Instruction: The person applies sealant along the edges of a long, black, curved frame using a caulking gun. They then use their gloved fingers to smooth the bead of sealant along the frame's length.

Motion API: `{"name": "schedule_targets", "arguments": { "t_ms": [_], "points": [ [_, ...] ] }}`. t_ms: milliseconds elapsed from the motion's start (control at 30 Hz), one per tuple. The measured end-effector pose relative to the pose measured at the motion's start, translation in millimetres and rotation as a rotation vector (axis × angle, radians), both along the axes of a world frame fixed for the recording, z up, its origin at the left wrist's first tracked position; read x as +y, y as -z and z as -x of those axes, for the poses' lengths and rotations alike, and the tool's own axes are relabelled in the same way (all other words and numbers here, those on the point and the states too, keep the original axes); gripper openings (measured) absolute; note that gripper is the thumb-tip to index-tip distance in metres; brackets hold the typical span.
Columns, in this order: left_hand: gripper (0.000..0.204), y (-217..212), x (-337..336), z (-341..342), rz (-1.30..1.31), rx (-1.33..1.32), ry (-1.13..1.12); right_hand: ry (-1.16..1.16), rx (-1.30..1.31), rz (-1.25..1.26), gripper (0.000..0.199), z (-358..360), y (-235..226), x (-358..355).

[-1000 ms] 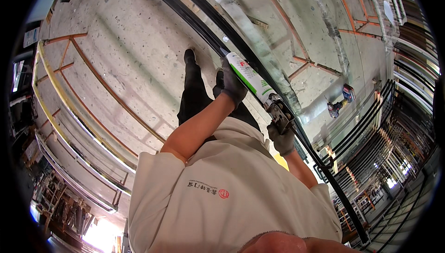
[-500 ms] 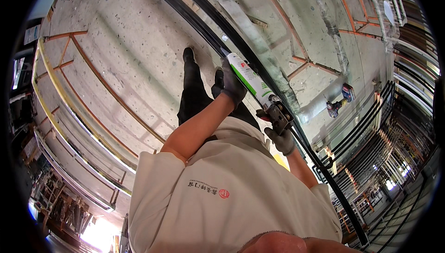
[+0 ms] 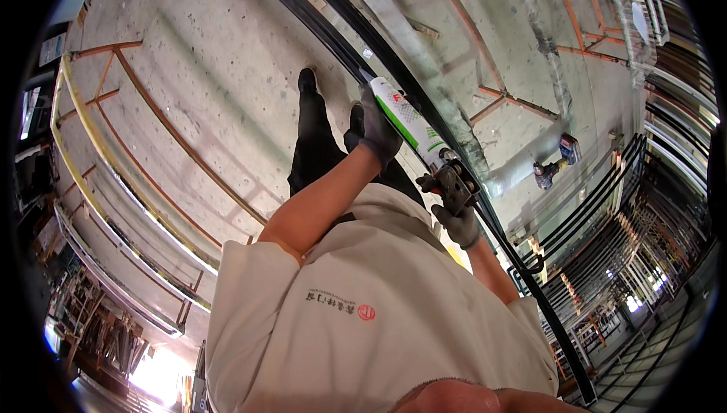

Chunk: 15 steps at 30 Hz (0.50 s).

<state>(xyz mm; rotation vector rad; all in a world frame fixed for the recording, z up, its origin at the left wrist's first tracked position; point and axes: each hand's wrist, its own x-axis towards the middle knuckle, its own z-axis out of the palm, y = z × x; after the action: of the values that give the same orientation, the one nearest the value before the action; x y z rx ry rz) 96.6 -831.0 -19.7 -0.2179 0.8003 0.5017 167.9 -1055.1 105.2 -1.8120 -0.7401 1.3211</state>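
- Head view: the white-and-green cartridge (image 3: 409,119) lies at one o'clock from centre, its long axis running eleven to five.
- Left hand (image 3: 381,131), nearer the nozzle (image 3: 366,76), wraps the cartridge.
- Right hand (image 3: 460,226), at five o'clock, grasps the caulking gun (image 3: 454,184).
- Nozzle borders the black bar (image 3: 322,34); contact is unclear.

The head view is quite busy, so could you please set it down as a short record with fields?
Left grip: dark-gloved, around the white-and-green tube
Right grip: gloved, at the dark metal rear mechanism; finger closure unclear
Tube direction: nozzle end pointing away from the wearer
Beside the tube: long black bars
Farther right: cordless drill, apart from both hands
Clothing: light shirt, dark trousers
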Motion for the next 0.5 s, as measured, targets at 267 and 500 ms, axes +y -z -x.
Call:
{"name": "schedule_targets", "arguments": {
  "t_ms": [267, 500],
  "points": [
    [0.072, 19, -5, 2, -0.007, -0.009, -0.014, 0.040, 0.006, 0.021, 0.047, 9, 10, -8],
    [0.072, 18, -4, 4, -0.027, 0.030, 0.015, 0.052, 0.095, -0.073, 0.047, 9, 23, -11]
  ]
}}
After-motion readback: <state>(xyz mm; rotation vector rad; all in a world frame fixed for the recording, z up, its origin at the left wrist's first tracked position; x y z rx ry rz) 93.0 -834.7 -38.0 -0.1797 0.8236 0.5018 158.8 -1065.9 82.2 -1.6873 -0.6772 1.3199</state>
